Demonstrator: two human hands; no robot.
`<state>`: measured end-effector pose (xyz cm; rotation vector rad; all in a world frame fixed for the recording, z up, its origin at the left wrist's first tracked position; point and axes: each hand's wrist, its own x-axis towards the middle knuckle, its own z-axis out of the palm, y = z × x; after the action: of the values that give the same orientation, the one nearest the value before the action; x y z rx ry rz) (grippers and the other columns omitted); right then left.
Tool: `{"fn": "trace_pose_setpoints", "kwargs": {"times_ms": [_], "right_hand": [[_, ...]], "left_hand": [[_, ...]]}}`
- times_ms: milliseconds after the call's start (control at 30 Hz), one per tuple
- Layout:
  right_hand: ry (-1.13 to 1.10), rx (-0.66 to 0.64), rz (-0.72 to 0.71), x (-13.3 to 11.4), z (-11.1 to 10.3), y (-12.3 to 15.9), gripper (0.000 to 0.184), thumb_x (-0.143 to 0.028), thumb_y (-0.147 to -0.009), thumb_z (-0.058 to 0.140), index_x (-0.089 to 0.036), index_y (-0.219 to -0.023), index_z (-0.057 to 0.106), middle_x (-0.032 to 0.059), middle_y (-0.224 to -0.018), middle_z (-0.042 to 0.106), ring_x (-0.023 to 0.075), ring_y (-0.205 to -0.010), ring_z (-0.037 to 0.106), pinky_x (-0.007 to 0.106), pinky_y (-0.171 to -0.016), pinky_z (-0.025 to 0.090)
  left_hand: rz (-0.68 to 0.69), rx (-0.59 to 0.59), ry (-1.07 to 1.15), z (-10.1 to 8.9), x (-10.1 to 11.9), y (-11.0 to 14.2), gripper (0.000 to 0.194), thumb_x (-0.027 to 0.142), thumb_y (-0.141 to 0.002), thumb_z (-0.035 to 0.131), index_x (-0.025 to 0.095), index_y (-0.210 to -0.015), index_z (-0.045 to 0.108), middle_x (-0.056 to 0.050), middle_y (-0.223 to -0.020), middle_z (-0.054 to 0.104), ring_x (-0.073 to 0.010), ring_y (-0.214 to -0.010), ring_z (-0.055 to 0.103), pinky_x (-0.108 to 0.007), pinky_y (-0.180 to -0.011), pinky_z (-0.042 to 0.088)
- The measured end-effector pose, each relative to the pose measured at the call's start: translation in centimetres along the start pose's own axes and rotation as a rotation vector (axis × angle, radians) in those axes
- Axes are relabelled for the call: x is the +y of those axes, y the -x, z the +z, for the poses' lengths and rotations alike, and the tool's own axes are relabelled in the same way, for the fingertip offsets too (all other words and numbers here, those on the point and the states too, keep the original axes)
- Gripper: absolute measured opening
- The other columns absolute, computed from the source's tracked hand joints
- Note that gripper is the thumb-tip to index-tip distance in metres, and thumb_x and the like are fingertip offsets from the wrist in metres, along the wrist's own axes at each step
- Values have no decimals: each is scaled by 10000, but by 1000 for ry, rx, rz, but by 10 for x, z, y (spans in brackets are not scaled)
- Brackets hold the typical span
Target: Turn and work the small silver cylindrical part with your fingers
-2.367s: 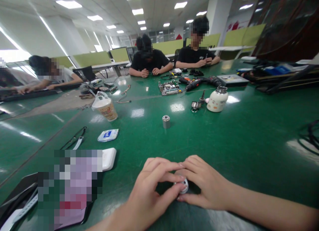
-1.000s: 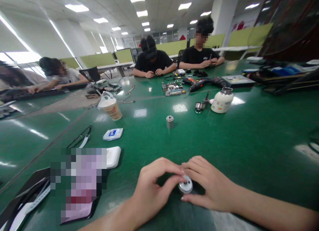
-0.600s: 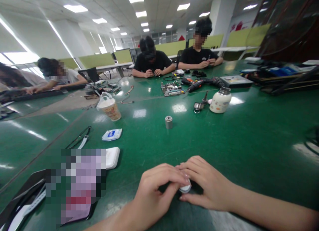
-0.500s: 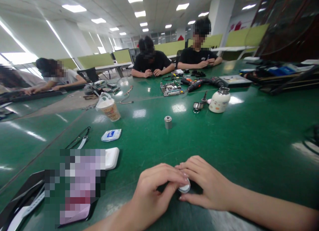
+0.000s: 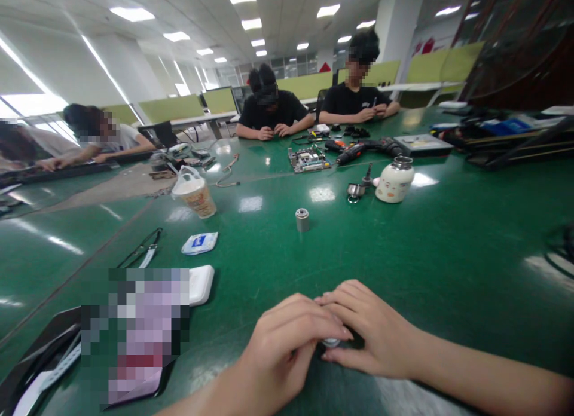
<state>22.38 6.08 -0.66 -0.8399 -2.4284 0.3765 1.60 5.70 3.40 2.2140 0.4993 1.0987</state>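
Observation:
A small round silvery-white piece point(image 5: 331, 342) is low in front of me, mostly covered by fingers. My right hand point(image 5: 365, 329) curls around it from the right, its thumb at the near side and its fingers at the far side. From the left, my left hand point(image 5: 287, 341) reaches over the top of the piece, fingers bent and held together, hiding most of it. The fingers of both hands meet at the far side. Farther out on the table stands a small metal cylinder point(image 5: 302, 220), upright, with neither hand touching it.
On the green table point(image 5: 251, 254) lie a tissue pack point(image 5: 200, 243), a white case point(image 5: 201, 286) and a partly blurred phone point(image 5: 147, 344). A drink cup point(image 5: 197, 195), a cream bottle point(image 5: 394, 182), a circuit board point(image 5: 309, 159) and a power drill point(image 5: 354, 152) are farther back. Several people sit beyond.
My left fingers have slid right and forward over the round piece, covering more of its top. My right hand stays in place around it.

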Motion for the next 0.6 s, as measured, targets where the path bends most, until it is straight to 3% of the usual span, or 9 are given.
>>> {"fn": "trace_pose_setpoints", "kwargs": {"times_ms": [400,500,600], "right_hand": [[-36,25,-10,2,3,2,412,-449,-844,670,-172,-1136,588,103,-1101,660,257,-974,579,431,-853,428],[-44,22,-21,4,4,4,361,-410,-863,633,-163,-1123,591,113,-1112,658,261,-973,578,441,-856,429],[-50,-8,-9,4,4,5,309,-352,-863,619,-166,-1109,600,109,-1139,657,258,-989,575,445,-873,428]], "left_hand": [[51,-49,-44,-4,2,1,403,-62,-870,537,179,-1181,620,-65,-1068,741,-166,-1035,679,-273,-958,537],[171,-158,-189,-9,4,0,320,38,-948,483,140,-1226,604,-128,-1152,716,-202,-1125,651,-316,-986,535],[359,-235,-413,-11,10,-3,239,99,-956,515,98,-1142,666,-181,-1086,737,-261,-1107,670,-343,-959,554]]}}
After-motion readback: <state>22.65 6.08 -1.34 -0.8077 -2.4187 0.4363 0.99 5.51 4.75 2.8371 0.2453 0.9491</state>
